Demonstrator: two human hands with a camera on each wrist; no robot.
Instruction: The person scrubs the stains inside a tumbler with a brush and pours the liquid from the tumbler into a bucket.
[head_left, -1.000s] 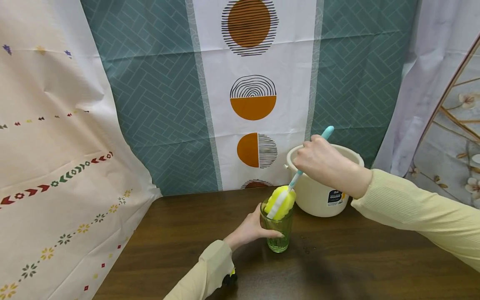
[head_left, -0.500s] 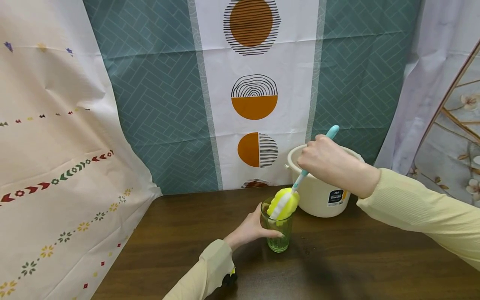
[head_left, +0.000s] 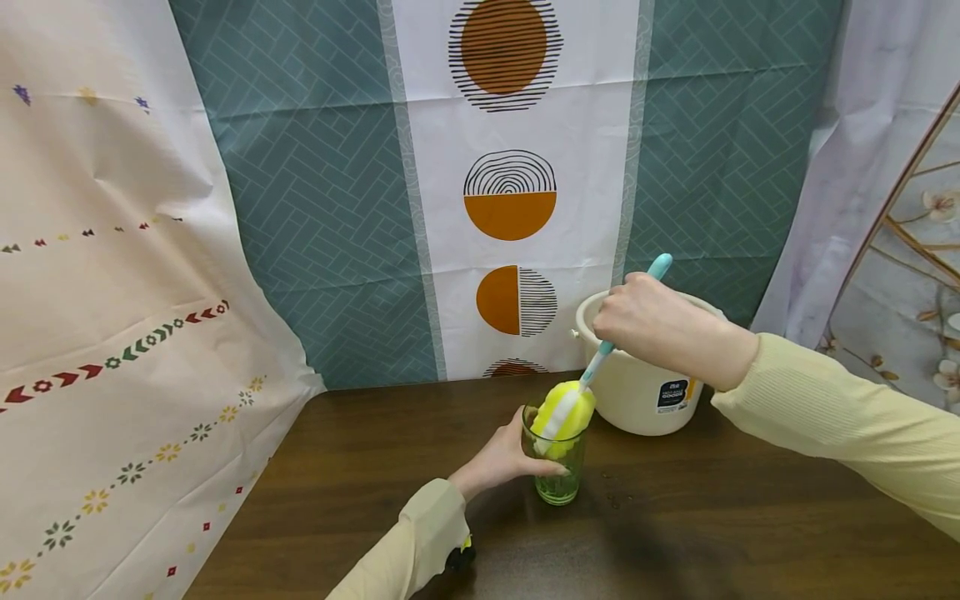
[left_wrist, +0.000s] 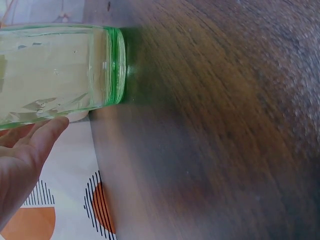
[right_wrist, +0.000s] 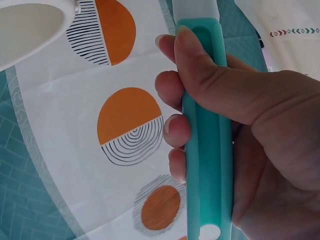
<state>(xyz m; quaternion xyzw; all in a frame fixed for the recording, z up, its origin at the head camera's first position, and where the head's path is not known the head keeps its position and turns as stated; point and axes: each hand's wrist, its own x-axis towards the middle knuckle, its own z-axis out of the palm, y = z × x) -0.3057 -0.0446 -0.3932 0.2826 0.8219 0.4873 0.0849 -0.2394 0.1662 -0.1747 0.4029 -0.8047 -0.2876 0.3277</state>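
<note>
Slanting across the head view, the brush (head_left: 597,363) has its long axis from 1 o'clock, where the handle (head_left: 661,266) ends, down to 7 o'clock, where the sponge (head_left: 564,408) sits partly inside the mouth of the glass (head_left: 558,486). The right hand (head_left: 648,321) is curled firmly round the handle. The left hand (head_left: 504,457) grips the glass from its 9 o'clock side, thumb across the front, fingers parted only as wide as the glass, which stands upright on the table (head_left: 337,517). Toward 1 or 2 o'clock from the glass stands the bucket (head_left: 630,400), its rim partly hidden by the right hand; its label (head_left: 672,395) faces forward. Drops (head_left: 612,500) dot the wood at 4 o'clock from the glass. Behind hangs the cloth (head_left: 315,208). Only the right wrist view shows the thumb lying along the handle's groove (right_wrist: 210,165); the left wrist view alone shows the thick base (left_wrist: 117,65) up close.
</note>
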